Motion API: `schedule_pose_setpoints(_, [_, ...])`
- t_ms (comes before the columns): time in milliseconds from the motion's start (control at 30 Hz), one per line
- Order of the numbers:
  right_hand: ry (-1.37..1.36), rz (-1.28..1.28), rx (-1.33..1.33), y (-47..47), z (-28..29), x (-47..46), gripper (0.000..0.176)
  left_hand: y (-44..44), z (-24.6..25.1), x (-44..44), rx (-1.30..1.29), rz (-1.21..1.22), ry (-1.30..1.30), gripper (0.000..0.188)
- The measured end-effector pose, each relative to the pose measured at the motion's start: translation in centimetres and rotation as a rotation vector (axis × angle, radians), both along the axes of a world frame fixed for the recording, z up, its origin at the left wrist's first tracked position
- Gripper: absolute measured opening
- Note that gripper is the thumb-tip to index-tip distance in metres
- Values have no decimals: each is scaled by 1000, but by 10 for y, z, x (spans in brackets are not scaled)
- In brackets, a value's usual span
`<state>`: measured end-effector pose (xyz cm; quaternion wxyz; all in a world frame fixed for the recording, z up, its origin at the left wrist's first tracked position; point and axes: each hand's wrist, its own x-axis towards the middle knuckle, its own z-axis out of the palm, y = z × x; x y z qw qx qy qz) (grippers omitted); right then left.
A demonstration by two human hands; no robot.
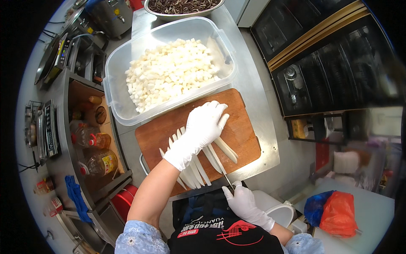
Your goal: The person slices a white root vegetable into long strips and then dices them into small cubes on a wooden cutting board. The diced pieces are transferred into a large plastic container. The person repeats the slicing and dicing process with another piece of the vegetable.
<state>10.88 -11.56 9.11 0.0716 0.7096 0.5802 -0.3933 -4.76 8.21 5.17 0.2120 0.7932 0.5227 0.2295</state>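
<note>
A brown wooden cutting board [245,127] lies before me with long white vegetable strips [197,171] fanned across it. My left hand [204,125], in a white glove, is over the strips, its fingers bent around their far ends, which it hides. More strips [226,150] come out from under its thumb side. At the board's near edge, my right hand [242,200], also gloved, grips the dark handle of a knife [228,181]. The thin blade is seen nearly edge-on and points away from me, among the strips.
Beyond the board stands a clear plastic tub [219,60] of white vegetable cubes [173,73]. Behind it is a metal bowl [184,14] of dark shreds. The steel table's edge [276,152] runs along the right. Oil bottles [100,162] sit on a shelf at left.
</note>
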Motion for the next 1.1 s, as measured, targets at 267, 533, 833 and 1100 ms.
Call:
schedule_pose_setpoints(267, [-5, 4, 3, 3, 1, 3, 44, 3, 3, 2, -38, 7, -4, 26])
schedule_pose_setpoints(533, [1, 25, 52, 0, -6, 4, 43, 0, -3, -2, -16, 2, 24, 26])
schedule_pose_setpoints(833, [24, 29, 101, -12, -35, 0, 41, -9, -4, -18, 303, 11, -266, 34])
schedule_pose_setpoints(1100, [73, -27, 91, -2, -31, 8, 37, -103, -63, -43, 25, 219, -191, 17])
